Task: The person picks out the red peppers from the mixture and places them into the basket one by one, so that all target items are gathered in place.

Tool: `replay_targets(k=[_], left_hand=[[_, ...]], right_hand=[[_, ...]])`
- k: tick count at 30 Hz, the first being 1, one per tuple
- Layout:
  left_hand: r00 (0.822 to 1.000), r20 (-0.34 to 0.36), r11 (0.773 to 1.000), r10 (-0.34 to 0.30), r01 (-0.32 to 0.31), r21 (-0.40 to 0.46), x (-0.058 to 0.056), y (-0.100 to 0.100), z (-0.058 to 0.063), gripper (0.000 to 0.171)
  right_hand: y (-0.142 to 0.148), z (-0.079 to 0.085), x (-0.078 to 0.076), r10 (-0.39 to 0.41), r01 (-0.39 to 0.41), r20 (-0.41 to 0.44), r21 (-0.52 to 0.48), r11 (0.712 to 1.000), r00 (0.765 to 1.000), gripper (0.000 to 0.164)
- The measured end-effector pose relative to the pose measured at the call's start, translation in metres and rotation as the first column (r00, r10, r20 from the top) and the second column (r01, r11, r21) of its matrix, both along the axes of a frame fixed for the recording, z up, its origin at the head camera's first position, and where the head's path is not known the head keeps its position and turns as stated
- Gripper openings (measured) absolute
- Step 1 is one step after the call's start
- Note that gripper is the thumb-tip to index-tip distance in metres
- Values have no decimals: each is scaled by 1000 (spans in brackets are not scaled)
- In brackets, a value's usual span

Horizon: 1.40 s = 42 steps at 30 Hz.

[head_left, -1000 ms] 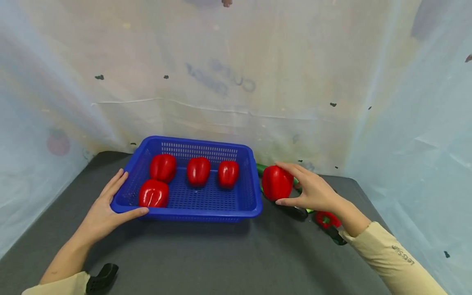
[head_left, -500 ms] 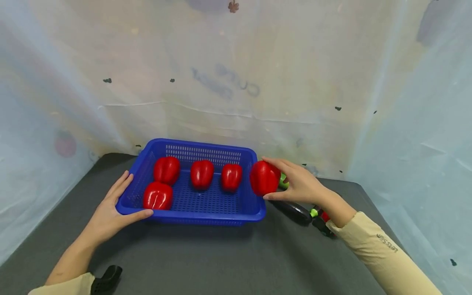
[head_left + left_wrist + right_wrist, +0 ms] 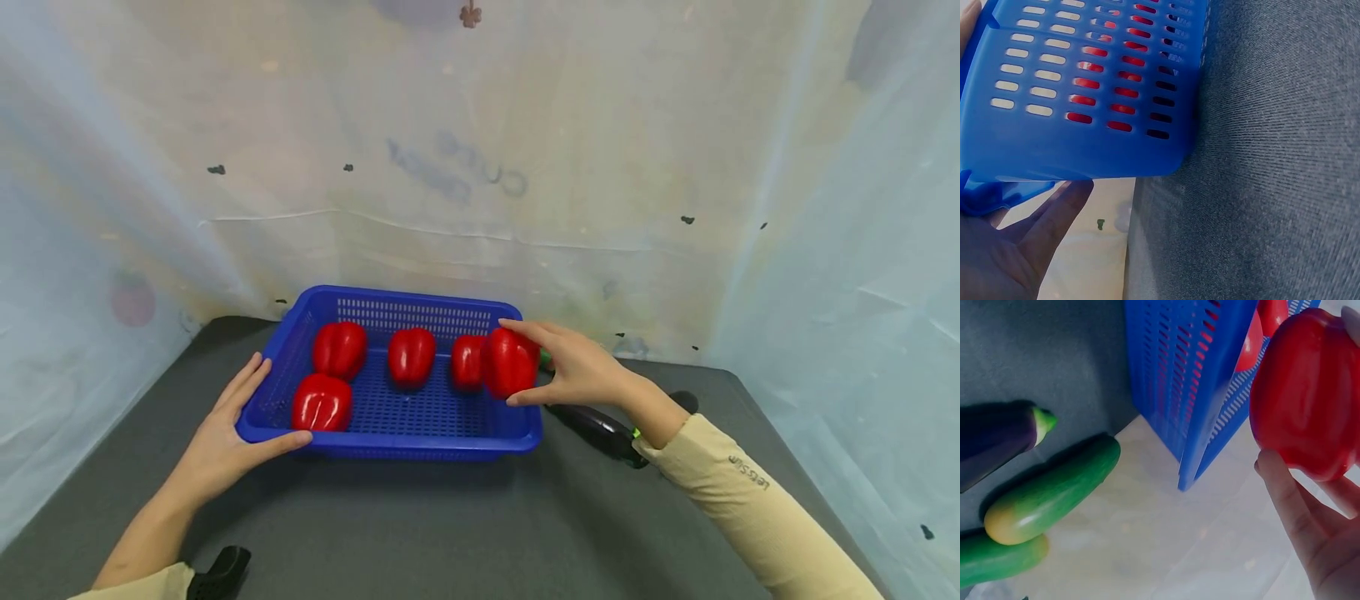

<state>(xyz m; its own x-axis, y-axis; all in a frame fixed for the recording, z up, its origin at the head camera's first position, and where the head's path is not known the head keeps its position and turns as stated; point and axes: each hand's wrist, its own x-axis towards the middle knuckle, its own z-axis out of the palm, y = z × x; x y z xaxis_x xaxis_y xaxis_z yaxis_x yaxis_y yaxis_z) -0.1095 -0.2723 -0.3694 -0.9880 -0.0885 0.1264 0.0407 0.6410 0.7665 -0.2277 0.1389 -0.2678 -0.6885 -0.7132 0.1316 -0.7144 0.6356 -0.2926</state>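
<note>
My right hand (image 3: 573, 362) holds a red bell pepper (image 3: 510, 363) between thumb and fingers, over the right end of a blue plastic basket (image 3: 420, 443). In the right wrist view this bell pepper (image 3: 1304, 394) is up at the basket's rim height. Inside the basket lie several other red bell peppers; two sit at the left, one in front of the other, and the held one partly covers the rightmost pepper (image 3: 465, 363). My left hand (image 3: 217, 446) rests at the basket's front left corner, thumb along the front rim, extended fingers against the left side.
Right of the basket a dark eggplant (image 3: 600, 429) lies on the grey tabletop (image 3: 405, 525), partly behind my right forearm. The right wrist view also shows two green cucumber-like vegetables (image 3: 1060, 490) beside it. A pale plastic sheet (image 3: 585, 167) hangs behind the table.
My right hand has carried the bell pepper leftward from beside the basket to over its right end. More of the eggplant came into view. The left hand stays at the corner.
</note>
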Motion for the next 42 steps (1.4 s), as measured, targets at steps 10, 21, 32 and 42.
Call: replay_targets(k=[10,21,32,42], left_hand=[[1000,-28,1000,7,-7,10,1,-3,3,105],[1000,8,1000,7,-7,16,5,-2,1,105],[1000,-22,999,-6,7,37,4,-1,-1,104],[1000,-26,999,-2,2,34,3,1,-1,105]], right_hand=[[-26,0,-4,47,-49,47,28,998,998,91],[-50,-5,-9,135,-153,171,98,983,976,89],[-70,-9,-13,135,-186,239,208,960,962,88],[-94,-15,-19,120,-192,236,313,930,964,88]])
